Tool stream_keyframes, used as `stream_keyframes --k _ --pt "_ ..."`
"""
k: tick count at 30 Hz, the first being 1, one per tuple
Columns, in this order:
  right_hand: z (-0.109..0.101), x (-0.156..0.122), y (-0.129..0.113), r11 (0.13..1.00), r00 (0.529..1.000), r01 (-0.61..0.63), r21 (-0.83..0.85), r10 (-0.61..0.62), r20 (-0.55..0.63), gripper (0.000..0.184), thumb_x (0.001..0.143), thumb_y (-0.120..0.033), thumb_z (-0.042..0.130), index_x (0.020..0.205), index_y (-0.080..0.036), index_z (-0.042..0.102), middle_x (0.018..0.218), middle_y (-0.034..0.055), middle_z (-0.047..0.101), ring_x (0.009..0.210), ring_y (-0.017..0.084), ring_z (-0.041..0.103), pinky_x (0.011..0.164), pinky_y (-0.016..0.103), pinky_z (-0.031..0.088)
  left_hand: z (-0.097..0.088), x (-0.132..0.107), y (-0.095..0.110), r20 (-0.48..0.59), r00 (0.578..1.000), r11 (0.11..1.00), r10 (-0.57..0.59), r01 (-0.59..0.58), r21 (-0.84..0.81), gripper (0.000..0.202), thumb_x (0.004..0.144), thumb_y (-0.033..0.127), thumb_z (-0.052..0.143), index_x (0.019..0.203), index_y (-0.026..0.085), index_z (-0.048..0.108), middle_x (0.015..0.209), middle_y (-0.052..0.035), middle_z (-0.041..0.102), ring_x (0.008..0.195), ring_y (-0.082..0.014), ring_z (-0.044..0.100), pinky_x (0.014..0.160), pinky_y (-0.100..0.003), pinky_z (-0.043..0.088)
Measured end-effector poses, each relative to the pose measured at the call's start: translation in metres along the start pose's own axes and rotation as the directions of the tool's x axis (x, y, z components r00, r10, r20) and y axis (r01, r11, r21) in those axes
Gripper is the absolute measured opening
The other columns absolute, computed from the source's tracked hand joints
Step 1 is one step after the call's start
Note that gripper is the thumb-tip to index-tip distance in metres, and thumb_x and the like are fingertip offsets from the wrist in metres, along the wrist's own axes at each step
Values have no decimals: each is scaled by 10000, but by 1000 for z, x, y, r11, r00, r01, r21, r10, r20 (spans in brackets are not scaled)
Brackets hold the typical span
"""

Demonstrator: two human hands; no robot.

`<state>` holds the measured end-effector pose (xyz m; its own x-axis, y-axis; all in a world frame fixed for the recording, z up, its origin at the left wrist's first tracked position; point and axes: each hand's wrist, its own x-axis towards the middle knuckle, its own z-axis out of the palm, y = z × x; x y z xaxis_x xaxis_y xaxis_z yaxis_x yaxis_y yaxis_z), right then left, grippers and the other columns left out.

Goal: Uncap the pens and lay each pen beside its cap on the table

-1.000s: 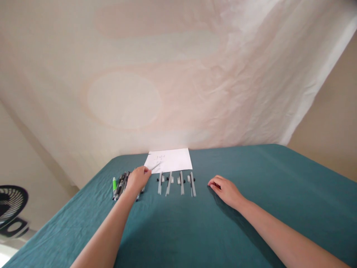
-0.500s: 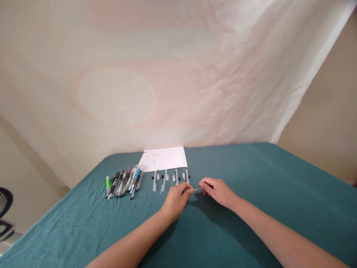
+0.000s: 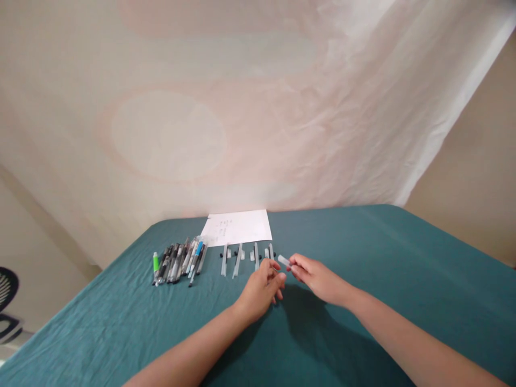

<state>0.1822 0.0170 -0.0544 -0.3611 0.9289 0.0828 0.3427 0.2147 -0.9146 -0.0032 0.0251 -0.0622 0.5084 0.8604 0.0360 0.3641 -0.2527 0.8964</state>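
Note:
My right hand (image 3: 308, 273) pinches a small translucent pen part (image 3: 284, 261) between thumb and fingers. Its pale end points up and left, and the rest is covered by the fingers. Close on the left is my left hand (image 3: 262, 287), fingers loosely curled and apart, with nothing visible between them. Just behind the hands, several taken-apart pens lie in a row, each a clear barrel (image 3: 237, 260) with small black and clear pieces beside it. The nearest of them (image 3: 257, 253) is partly hidden by my left hand.
A pile of pens (image 3: 177, 262), mostly black and grey, lies at the left, with a green-capped pen (image 3: 156, 262) on its outer edge. Behind the row rests a white sheet of paper (image 3: 242, 227) with writing. Dark green cloth (image 3: 382, 258) covers the table.
Half a second ago both hands held the thin clear piece level between them. My left hand has since let go and loosened; my right hand now holds the piece tilted.

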Motion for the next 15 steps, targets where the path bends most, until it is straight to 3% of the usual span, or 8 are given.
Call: stream_keyframes --k 2,5,10,15 --pt "4 -4 2 944 996 85 -320 -79 30 168 903 -288 375 836 -194 497 744 6 542 678 130 489 634 246 342 -7 1 -2 18 1000 989 23 -25 147 208 889 372 346 923 190 442 663 10 577 533 -114 540 494 -197 372" --pt "12 -7 7 829 983 174 -532 -118 138 148 895 -187 349 813 -186 472 800 32 554 702 137 504 633 243 337 -12 0 -5 91 995 903 40 -75 423 235 895 354 342 796 189 475 638 -7 581 611 -147 567 567 -222 374" --pt "18 -7 9 732 968 239 -638 -131 213 175 899 -180 335 786 -181 468 801 41 557 705 145 517 626 244 341 -13 -3 -4 230 971 792 64 -190 580 272 914 333 291 867 193 519 835 -53 637 790 -189 601 669 -249 395" --pt "24 -8 7 694 968 247 -677 -145 205 200 920 -218 313 839 -182 492 817 44 603 710 155 558 612 250 331 -14 -4 -7 236 971 727 37 -188 661 347 930 335 228 857 183 531 822 -63 640 762 -193 602 669 -263 406"
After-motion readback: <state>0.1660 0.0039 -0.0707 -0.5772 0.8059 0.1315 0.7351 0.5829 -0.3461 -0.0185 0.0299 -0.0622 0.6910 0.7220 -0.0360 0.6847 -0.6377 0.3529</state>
